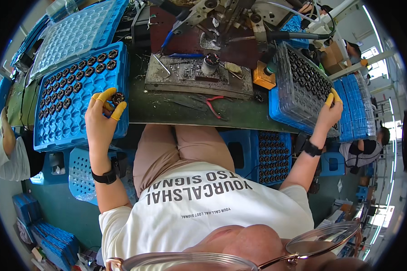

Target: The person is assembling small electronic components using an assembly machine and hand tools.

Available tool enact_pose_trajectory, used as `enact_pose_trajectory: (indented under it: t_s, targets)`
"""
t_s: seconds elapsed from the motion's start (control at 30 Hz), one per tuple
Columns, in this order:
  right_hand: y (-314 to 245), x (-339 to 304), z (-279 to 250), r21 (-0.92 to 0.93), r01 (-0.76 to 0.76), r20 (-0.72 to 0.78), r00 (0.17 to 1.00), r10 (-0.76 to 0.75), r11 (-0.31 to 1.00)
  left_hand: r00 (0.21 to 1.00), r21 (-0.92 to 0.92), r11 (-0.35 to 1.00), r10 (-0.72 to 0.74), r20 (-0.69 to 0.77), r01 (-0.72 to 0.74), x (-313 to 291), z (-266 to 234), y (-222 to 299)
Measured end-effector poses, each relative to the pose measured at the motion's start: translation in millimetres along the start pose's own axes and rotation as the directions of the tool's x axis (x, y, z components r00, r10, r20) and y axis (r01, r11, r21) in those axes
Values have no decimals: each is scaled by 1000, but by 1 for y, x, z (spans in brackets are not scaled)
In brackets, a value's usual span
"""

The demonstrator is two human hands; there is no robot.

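My left hand [101, 118], with yellow finger cots on several fingertips, pinches a small round dark coil part [117, 98] that looks like a motor stator. It is over the right edge of a blue tray [81, 131], where rows of similar parts [71, 79] sit in round pockets. My right hand [330, 114], also in yellow finger cots, is at the right edge of a clear pocketed tray [298, 92] filled partly with dark parts [308, 72]. Its fingertips are closed together at the outer row; what lies between them is hidden.
A metal fixture block [199, 81] on the green bench holds one round part [210, 63] upright. Red-handled pliers [215, 108] lie before it; an orange box [263, 76] stands beside it. Machine arms [212, 18] overhang the back. Another filled tray [274, 158] is below the bench edge.
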State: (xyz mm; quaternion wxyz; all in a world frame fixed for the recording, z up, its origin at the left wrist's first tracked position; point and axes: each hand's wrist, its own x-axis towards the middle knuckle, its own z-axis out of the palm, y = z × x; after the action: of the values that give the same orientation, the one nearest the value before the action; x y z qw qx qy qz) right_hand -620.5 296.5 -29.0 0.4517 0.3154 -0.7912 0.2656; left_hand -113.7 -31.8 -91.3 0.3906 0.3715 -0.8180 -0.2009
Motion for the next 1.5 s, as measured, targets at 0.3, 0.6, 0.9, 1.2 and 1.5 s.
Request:
enact_pose_trajectory:
  t_s: [0.3, 0.6, 0.9, 1.2, 1.5]
  targets:
    - [-227, -61, 47, 819, -298, 458, 855, -245, 491, 999, 22, 999, 29, -17, -28, 0, 0, 1]
    - [-258, -60, 61, 847, -154, 314, 918, -244, 509, 999, 70, 997, 44, 12, -45, 0, -5, 6]
    - [-222, -71, 26, 803, -29, 202, 953, -225, 596, 970, -117, 967, 236, 57, -228, 51, 55, 85]
    - [-205, -77, 20, 821, -164, 295, 942, -160, 547, 935, -299, 916, 322, 146, -269, 83, 127, 116]
    - [-192, -81, 33, 743, -203, 333, 939, -89, 638, 932, -457, 886, 225, 286, -74, 93, 136, 105]
